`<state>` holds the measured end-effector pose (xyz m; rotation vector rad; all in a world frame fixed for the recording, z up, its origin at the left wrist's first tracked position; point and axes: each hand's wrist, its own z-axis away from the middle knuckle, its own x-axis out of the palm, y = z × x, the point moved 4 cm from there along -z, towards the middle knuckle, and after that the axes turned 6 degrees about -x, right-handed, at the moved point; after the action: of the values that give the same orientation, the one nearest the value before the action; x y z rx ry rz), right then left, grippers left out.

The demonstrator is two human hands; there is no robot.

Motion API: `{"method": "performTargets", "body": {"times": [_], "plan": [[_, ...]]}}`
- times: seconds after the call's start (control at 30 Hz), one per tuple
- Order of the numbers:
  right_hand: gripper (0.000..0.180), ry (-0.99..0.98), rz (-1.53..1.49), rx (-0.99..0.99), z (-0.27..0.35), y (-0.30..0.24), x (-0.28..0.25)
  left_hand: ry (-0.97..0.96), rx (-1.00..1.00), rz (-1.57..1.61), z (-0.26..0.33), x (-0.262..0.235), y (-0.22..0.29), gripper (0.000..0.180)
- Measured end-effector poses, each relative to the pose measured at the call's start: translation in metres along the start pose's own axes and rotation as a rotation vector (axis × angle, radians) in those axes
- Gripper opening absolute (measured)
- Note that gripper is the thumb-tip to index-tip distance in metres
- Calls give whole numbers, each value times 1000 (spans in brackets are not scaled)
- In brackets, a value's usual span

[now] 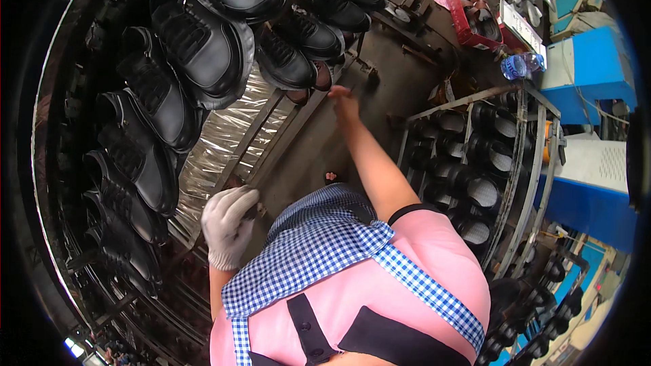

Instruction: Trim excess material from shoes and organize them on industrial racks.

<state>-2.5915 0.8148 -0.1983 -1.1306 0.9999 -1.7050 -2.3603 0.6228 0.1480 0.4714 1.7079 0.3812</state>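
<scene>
My left hand (229, 225), in a white knit glove, is beside the lower end of the shoe rack at the left. Its fingers are curled together; what they hold, if anything, is hidden, and the fingertips look dark. My bare right hand (344, 103) reaches forward, a little apart from a brown shoe (323, 76) at the rack's edge. Its short visible fingers look loosely apart with nothing seen in them. Black lace-up shoes (203, 54) line the rack, and another black shoe (285, 57) sits close to the brown one.
Shiny crinkled foil-like sheeting (220, 132) lies beside the left-hand shoes. A metal rack (522, 156) full of dark shoes stands at my right. Beyond it are a red box (468, 17) with brown shoes, a plastic bottle (521, 66) and a blue-and-white machine (590, 68).
</scene>
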Motion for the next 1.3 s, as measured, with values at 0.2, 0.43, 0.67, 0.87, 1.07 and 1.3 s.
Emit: {"method": "performTargets", "body": {"times": [0.2, 0.43, 0.67, 0.87, 1.07, 1.3], "plan": [[40, -32, -13, 102, -64, -41, 28, -175, -152, 200, 19, 50, -27, 39], [43, -376, 474, -228, -77, -3, 60, -253, -296, 269, 46, 69, -43, 33], [45, -9, -117, 16, 8, -40, 98, -233, -391, 335, 59, 68, -54, 24], [41, -67, 409, -613, 100, -138, 62, -50, -354, 472, 60, 43, -54, 35], [36, -544, 653, -627, 222, -203, 75, 54, -88, 366, 24, 20, -41, 68], [43, -871, 457, -504, 282, -203, 87, -533, -261, 1131, 23, 15, -66, 74]]}}
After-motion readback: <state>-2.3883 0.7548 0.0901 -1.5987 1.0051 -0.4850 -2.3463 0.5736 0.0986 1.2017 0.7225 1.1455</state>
